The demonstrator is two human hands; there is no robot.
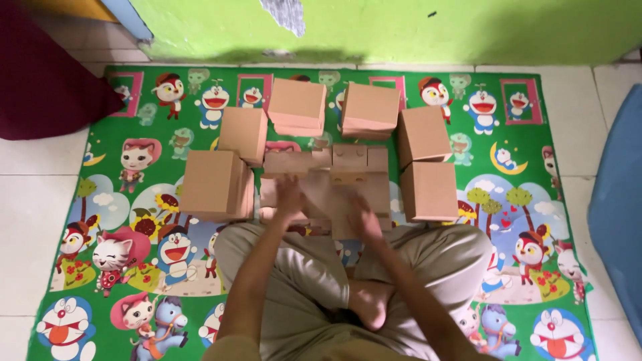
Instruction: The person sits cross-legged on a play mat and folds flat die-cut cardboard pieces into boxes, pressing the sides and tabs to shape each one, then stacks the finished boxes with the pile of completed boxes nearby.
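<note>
The person sat cross-legged on a cartoon mat (528,281) spread over a tiled floor (27,200), against a green wall (401,30). Both hands rested on a flat sheet (334,184) of unfolded cardboard lying on the mat just in front of the knees, in the middle of the scene. Seven made-up boxes ringed it in an arc: a large box (210,184) and another (244,134) on the left, a pair (297,105) and (371,110) at the far side, and two more (422,136), (430,190) on the right. That ring probably kept finished work within reach while leaving the middle free for the flat sheet.

The left hand (289,197) lay palm down on the sheet's left part, fingers spread and released, pressing rather than gripping. The right hand (364,220) sat on the nearer right part of the sheet, also laid flat on top; motion blur hid whether its fingers pinched a flap, so I cannot tell. Both forearms reached forward from the body over the knees, elbows bent and kept close in, wrists low. A dark red cloth (47,80) lay far left, and something blue (618,214) stood at the right edge.
</note>
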